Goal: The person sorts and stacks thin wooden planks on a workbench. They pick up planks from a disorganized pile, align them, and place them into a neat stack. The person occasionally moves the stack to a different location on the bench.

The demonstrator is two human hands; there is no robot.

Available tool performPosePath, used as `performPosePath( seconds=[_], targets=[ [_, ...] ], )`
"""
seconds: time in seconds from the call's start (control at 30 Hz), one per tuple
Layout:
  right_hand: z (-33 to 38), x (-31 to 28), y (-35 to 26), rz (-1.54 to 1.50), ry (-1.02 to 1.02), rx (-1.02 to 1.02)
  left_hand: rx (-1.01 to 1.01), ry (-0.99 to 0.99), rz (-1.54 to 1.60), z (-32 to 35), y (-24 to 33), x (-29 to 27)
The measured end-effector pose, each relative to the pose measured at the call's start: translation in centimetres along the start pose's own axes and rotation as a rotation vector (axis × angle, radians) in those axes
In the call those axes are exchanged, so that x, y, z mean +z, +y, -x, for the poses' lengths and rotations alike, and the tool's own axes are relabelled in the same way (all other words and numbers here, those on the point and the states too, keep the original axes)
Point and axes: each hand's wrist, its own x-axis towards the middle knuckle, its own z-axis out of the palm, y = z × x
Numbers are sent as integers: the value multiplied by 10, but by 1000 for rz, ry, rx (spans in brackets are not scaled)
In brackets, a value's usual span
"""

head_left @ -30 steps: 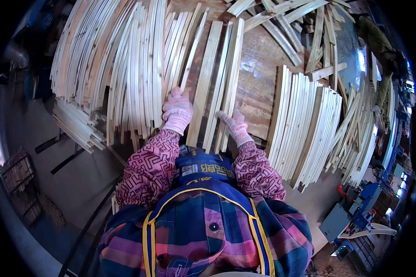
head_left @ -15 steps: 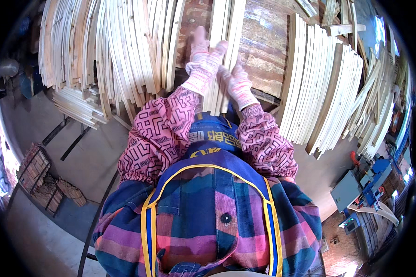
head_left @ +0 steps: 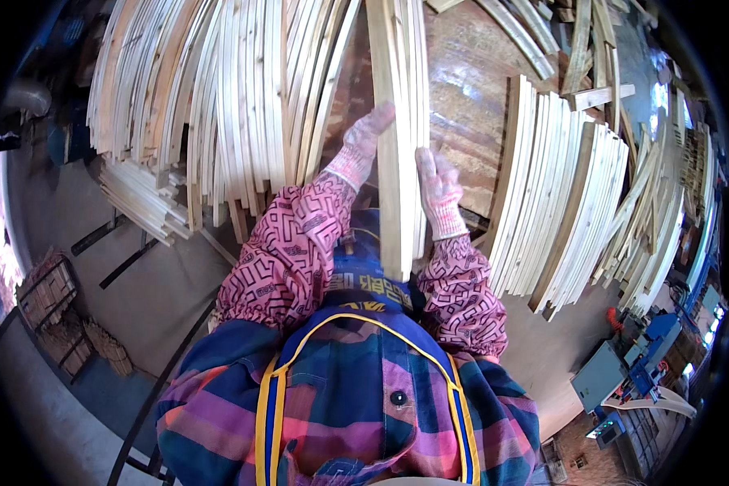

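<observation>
A bundle of long pale wooden slats (head_left: 397, 121) lies lengthwise on the brown table (head_left: 470, 97), its near end reaching over my apron. My left hand (head_left: 366, 139), in a pink knit glove, presses against the bundle's left side. My right hand (head_left: 436, 188), gloved the same way, grips the bundle's right side a little nearer to me. Both hands squeeze the slats together between them.
A wide heap of curved slats (head_left: 219, 105) covers the table's left part, and more slats (head_left: 575, 202) hang over its right edge. Short slat stacks (head_left: 142, 198) sit lower at the left. Crates (head_left: 49, 296) stand on the floor; a blue machine (head_left: 648, 364) is at the right.
The slat bundle has slid toward me, its end now over my apron. My hands moved from lying side by side on it to clamping it from both sides.
</observation>
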Motion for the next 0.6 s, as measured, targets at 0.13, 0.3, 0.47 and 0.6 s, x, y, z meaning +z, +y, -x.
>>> performPosePath(
  seconds=[0.13,0.3,0.47,0.6],
  targets=[
    [-32,-17,-4,631,34,-412,216,194,-1431,-19,11,-14],
    [-48,-23,-15,-222,-95,165,-223,-136,-973,-13,40,-15],
    [-44,50,-110,739,233,5,557,-125,-1342,51,23,-46],
    [-59,53,-122,738,320,77,760,380,-1521,67,94,-68]
  ],
)
